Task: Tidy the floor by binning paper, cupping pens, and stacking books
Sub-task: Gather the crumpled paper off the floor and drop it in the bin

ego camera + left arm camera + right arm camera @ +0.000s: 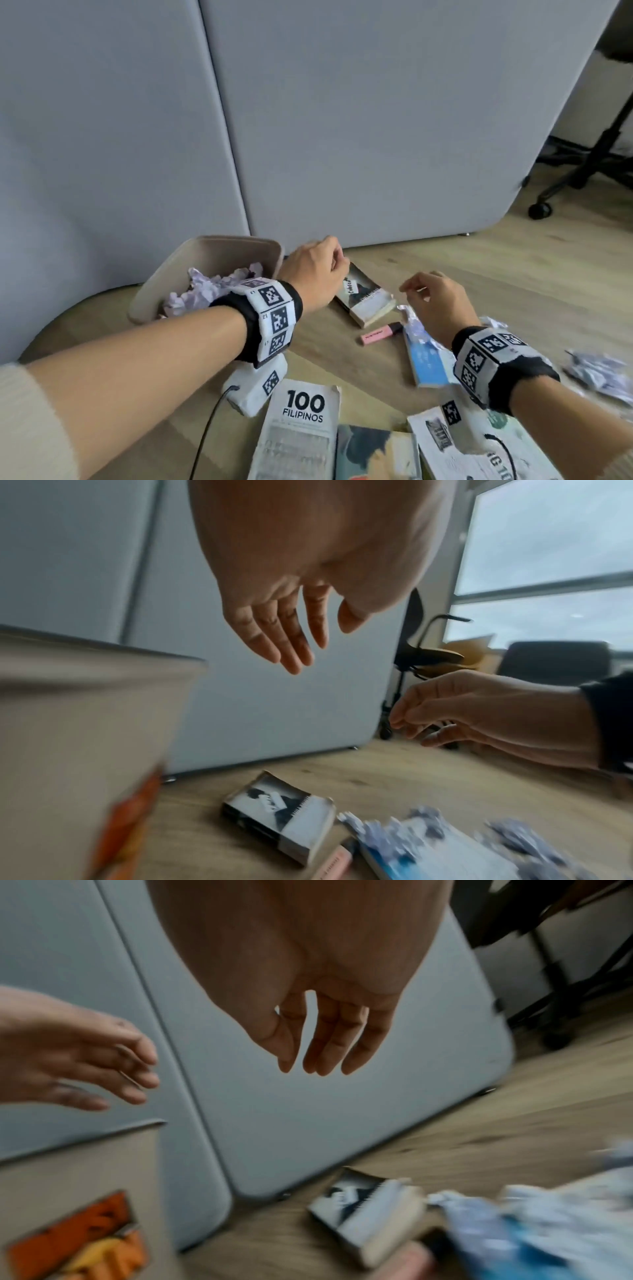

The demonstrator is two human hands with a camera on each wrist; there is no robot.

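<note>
Wooden floor (445, 260) is lying strewn; both hands are hovering, fingers apart, empty. Right hand (431, 301), lower right, is risking scattering crumpled white paper (412, 325) off the blue book (428, 363).
</note>
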